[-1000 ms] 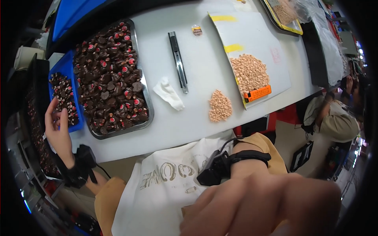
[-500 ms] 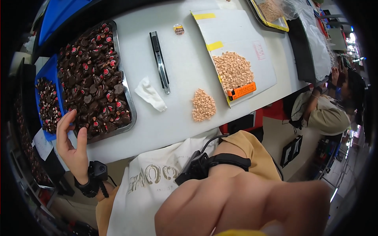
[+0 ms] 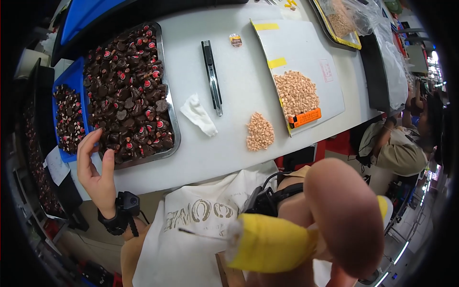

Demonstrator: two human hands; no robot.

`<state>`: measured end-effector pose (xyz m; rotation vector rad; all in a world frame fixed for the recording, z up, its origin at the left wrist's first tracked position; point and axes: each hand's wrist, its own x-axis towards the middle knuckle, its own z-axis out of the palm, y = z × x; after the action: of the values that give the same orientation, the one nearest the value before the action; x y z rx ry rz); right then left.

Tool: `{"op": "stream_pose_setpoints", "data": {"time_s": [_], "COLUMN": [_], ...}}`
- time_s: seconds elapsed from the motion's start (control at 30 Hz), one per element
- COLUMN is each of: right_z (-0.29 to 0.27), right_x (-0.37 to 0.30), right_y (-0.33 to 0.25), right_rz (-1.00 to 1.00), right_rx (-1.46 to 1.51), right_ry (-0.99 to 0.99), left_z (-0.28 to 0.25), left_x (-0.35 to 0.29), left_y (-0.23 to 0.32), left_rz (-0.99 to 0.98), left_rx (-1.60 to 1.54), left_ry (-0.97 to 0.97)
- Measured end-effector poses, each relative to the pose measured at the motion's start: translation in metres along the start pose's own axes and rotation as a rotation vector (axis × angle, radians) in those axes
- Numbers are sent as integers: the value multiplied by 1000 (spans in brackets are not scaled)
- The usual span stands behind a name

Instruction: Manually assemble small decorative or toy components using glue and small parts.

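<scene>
My left hand (image 3: 99, 174) is at the near left corner of a metal tray (image 3: 178, 134), fingers apart and holding nothing. Dark brown small parts (image 3: 126, 103), some with red round faces, fill that tray. Close to the camera, my right hand (image 3: 342, 215) is closed around a thin-tipped tool with a yellow wrapped handle (image 3: 270, 241). Its slender metal tip points left, in front of my white apron. The hand is blurred and hides part of the handle. On the white table (image 3: 220, 148) lies a small heap of beige parts (image 3: 260, 133).
A black utility knife (image 3: 212, 79) and a crumpled white cloth (image 3: 198, 115) lie mid-table. Beige parts (image 3: 296, 93) sit on a cardboard sheet (image 3: 306, 48) by an orange block (image 3: 305, 118). A blue tray (image 3: 79, 71) stands left. Another person (image 3: 399, 148) sits at right.
My right hand has turned and shifted, bringing the yellow-handled tool into sight. The left hand keeps its pose by the tray. The table scene has slid rightward in view.
</scene>
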<state>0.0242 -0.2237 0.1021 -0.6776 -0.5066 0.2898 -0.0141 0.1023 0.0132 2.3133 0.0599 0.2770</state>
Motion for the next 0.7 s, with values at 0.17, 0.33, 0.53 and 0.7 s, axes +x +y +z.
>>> {"op": "stream_pose_setpoints", "data": {"time_s": [0.17,0.33,0.53,0.7], "right_z": [10,17,15,8], "right_x": [7,8,15,20], "right_y": [24,33,37,35], "right_rz": [17,33,41,62], "right_rx": [44,81,110,151], "right_ry": [-19,-27,-17,-23], "left_z": [-2,1,-3,-8], "left_x": [-9,-10,-9,-10], "left_y": [-8,-9,-13,-17], "left_rz": [-30,-42,-16,-42], "left_rx": [4,-4,-164,-134], "left_ry": [6,2,53,86]}}
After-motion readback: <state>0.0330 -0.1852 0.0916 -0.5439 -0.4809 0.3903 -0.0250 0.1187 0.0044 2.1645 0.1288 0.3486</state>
